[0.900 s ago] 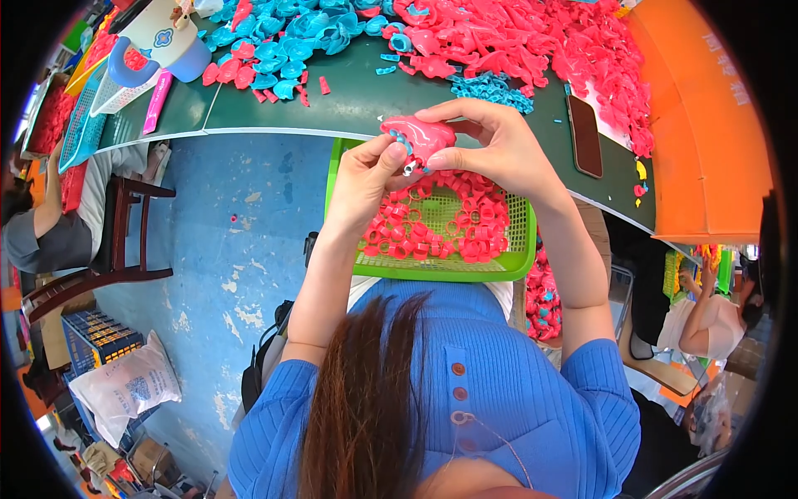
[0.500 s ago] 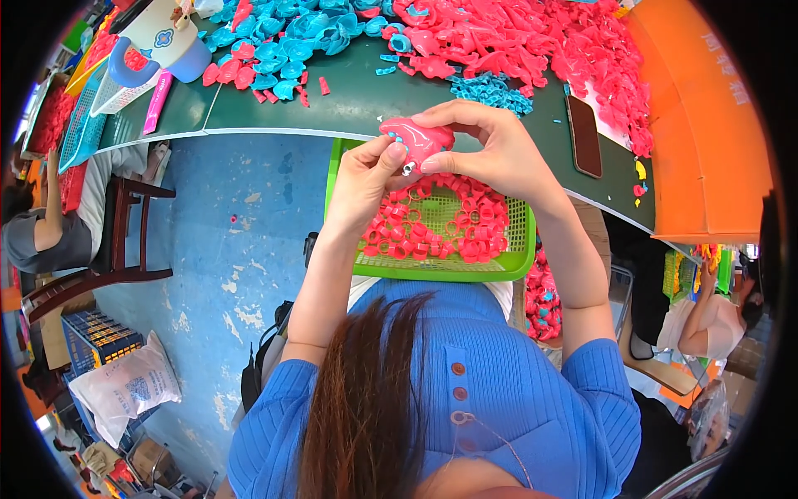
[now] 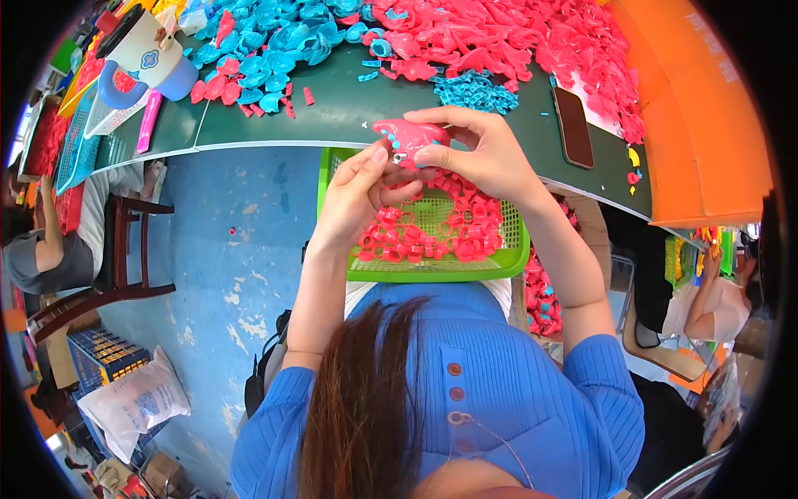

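Above the near edge of the table, my right hand (image 3: 486, 154) grips a glossy pink plastic toy part (image 3: 411, 135) between thumb and fingers. The part is rounded, with small light-blue spots and a small white-and-dark detail on its lower left side. At that side is my left hand (image 3: 357, 187), its thumb drawn in against the forefinger and other fingers curled beneath the part. Anything small pinched there is hidden. Directly below both hands, a green plastic basket (image 3: 521, 249) rests at my lap, holding many pink ring-shaped pieces (image 3: 416, 237).
Heaps of pink parts (image 3: 465, 33) and blue parts (image 3: 283, 41) cover the far side of the green table (image 3: 332, 104). A phone (image 3: 573, 127) lies to the right, beside an orange panel (image 3: 682, 108). A mug (image 3: 154, 54) stands at left; people sit on both sides.
My left thumb has slid back off the pink part's face toward its left edge. The part has turned a little in my right hand, and the whole view has shifted slightly.
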`<state>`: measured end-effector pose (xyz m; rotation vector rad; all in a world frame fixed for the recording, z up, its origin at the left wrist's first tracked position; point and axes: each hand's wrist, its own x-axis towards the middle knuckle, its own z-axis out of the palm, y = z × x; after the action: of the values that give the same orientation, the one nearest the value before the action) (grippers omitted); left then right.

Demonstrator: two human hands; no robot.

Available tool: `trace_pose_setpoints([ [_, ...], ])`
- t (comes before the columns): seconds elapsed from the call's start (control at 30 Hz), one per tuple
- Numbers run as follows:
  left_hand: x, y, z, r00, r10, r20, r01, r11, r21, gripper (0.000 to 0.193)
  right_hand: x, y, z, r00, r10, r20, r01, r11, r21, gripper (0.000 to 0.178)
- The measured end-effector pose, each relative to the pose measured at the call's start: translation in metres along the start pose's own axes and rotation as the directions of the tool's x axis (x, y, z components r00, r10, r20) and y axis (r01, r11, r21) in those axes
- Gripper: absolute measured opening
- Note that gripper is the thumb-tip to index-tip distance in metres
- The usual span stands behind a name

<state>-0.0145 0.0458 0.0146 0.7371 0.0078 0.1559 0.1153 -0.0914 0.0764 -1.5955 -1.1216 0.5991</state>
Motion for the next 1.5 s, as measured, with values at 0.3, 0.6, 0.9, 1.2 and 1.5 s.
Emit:
trace_pose_setpoints([
  [0.3,0.005,0.015,0.019,0.712,0.500,0.493,-0.375,-0.322,0.869,0.070,-0.009,-0.005,0.003,0.989,0.145,0.014,-0.146,0.975,0.166,0.039],
  [0.6,-0.004,-0.004,0.009,0.733,0.659,0.167,-0.560,0.446,0.699,0.049,-0.029,-0.004,0.014,0.993,-0.076,-0.089,0.096,0.964,0.249,0.042],
  [0.9,-0.002,0.005,0.010,0.831,0.500,0.245,-0.503,0.488,0.713,0.057,-0.038,-0.008,0.006,0.980,-0.166,-0.105,0.176,0.980,0.089,0.036],
  [1.2,0.005,-0.004,0.005,0.850,0.514,-0.115,-0.387,0.758,0.524,0.048,-0.029,0.031,0.023,0.967,0.014,-0.253,0.110,0.877,0.468,0.026],
  [1.5,0.010,-0.008,-0.009,0.854,0.508,-0.111,-0.375,0.750,0.545,0.046,-0.047,0.152,0.074,0.911,0.206,0.358,0.105,0.723,-0.683,0.024],
])
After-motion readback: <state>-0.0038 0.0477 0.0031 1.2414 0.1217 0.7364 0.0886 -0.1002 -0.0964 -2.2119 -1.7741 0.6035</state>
